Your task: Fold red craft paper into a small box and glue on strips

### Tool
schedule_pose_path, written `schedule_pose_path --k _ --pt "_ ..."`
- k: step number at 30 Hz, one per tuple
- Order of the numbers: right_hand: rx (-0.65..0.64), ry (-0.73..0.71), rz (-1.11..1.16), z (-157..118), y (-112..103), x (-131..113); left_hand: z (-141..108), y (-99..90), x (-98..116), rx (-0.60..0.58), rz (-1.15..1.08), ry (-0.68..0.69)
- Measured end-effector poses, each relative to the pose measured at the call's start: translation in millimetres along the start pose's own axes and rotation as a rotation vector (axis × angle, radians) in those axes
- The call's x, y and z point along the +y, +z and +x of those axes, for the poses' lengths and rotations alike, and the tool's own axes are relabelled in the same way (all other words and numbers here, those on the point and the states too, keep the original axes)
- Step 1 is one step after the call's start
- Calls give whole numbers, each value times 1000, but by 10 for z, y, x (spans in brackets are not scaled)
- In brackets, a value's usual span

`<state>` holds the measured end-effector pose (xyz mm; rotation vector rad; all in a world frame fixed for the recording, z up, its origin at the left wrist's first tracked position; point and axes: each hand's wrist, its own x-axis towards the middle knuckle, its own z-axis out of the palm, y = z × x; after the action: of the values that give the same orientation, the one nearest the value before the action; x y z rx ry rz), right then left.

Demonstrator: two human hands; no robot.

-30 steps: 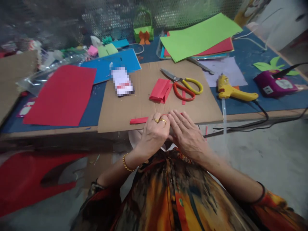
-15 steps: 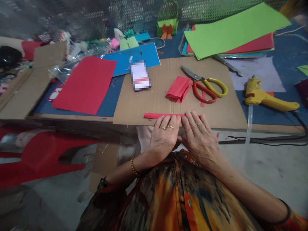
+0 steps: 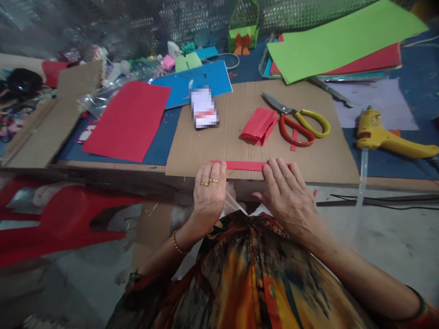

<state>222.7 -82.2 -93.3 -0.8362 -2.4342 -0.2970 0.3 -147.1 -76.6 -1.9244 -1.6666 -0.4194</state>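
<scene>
A narrow red paper strip point(image 3: 245, 166) lies flat along the front edge of the brown cardboard point(image 3: 226, 132). My left hand point(image 3: 211, 187) rests its fingertips on the strip's left part, fingers extended side by side, with rings on two of them. On the right part of the strip, my right hand point(image 3: 288, 192) lies with fingers stretched out and thumb apart. The fingers hide both areas of the strip under them. Beyond the strip are a folded red paper piece point(image 3: 259, 125) and scissors point(image 3: 295, 119) with red and yellow handles.
A phone point(image 3: 204, 109) lies on the cardboard. Red paper point(image 3: 128, 121) is at left, and a yellow glue gun point(image 3: 387, 137) at right. Green sheets point(image 3: 339, 41) top a stack at back right. A green paper basket point(image 3: 243, 32) stands behind. A red chair point(image 3: 65, 210) is below left.
My left hand has slid left along the strip, away from my right hand, uncovering the strip's middle. The whole view has shifted slightly. My right hand stays at the strip's right part.
</scene>
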Motion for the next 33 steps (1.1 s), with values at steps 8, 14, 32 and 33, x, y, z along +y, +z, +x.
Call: schedule_pose_path --k 8,14,32,33 --pt "-25 2 0 5 -10 -4 52 -72 -11 -66 3 -11" --pt "-51 -40 -15 65 -107 33 98 -110 -11 -159 55 31" --pt "-83 -46 -32 44 -180 276 168 -253 -3 -280 30 31" --pt "-84 -48 -28 77 -215 306 190 -255 -15 -234 14 37"
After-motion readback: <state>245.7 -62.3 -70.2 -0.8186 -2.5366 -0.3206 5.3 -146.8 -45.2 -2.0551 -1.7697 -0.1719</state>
